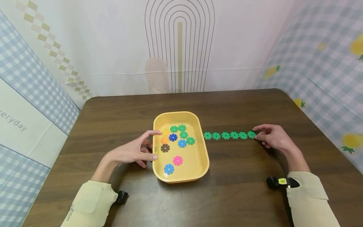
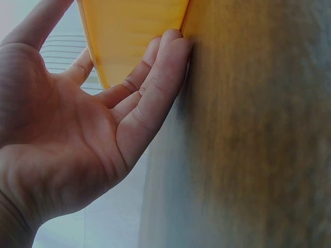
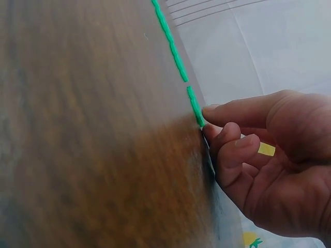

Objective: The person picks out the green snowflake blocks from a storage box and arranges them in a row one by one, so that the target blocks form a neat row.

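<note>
While the brown table (image 1: 181, 205) is bearing the yellow tray (image 1: 193, 167), I'm gripping its left side with the left hand (image 1: 131, 152). Beside it, along the green disc row (image 1: 225, 136), I'm pinching the rightmost disc (image 1: 250, 134) with the right hand (image 1: 274, 137).

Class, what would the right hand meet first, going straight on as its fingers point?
The right hand would first meet the nearest green disc, which it appears to touch; beyond that, probably, the next green disc along.

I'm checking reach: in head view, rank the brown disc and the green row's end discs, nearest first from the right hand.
1. Row's rightmost disc, by the right hand.
2. Row's leftmost disc, beside the tray.
3. Brown disc, inside the tray.
</note>
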A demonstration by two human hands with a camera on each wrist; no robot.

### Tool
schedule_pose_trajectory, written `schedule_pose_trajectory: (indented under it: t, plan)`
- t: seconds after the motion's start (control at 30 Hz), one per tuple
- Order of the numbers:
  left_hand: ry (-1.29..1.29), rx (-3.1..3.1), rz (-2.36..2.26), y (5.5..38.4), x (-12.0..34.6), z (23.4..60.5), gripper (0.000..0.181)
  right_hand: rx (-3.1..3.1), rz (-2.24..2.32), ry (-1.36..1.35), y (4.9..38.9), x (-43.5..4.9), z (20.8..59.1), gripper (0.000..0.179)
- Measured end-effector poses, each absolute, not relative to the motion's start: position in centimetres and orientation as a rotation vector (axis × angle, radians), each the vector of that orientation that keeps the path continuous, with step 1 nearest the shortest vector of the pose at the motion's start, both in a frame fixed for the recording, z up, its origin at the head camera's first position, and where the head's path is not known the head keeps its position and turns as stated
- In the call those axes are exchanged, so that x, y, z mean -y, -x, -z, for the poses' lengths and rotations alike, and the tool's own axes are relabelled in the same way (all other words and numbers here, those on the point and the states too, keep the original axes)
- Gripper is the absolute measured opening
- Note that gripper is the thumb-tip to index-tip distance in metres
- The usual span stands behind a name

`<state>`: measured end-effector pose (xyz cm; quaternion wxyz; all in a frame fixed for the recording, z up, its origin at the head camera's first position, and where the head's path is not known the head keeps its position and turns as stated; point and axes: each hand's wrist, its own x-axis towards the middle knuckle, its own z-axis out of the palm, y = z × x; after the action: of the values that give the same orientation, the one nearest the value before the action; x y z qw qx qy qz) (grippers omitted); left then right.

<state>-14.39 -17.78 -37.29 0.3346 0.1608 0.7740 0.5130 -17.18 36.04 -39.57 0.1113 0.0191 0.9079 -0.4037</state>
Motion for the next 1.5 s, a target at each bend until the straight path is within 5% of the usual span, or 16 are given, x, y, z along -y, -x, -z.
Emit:
schedule_pose_trajectory:
  t: [0.37,0.8,1.5]
  plan:
    - [-0.422,-2.021,-1.333,14.5,17.8,37.4,0.087,-2.733,1.208,-0.028,17.1,-35.0,36.5,0.040]
    - [-0.414,-2.025,-1.333,14.5,17.8,37.2,0.087,-2.715,1.279,0.219,18.3,-27.8,31.3,0.035]
    - [-0.398,-2.023,-1.329,14.6,17.7,37.3,0.084,-2.435,1.407,0.365,19.0,-18.6,34.5,0.032]
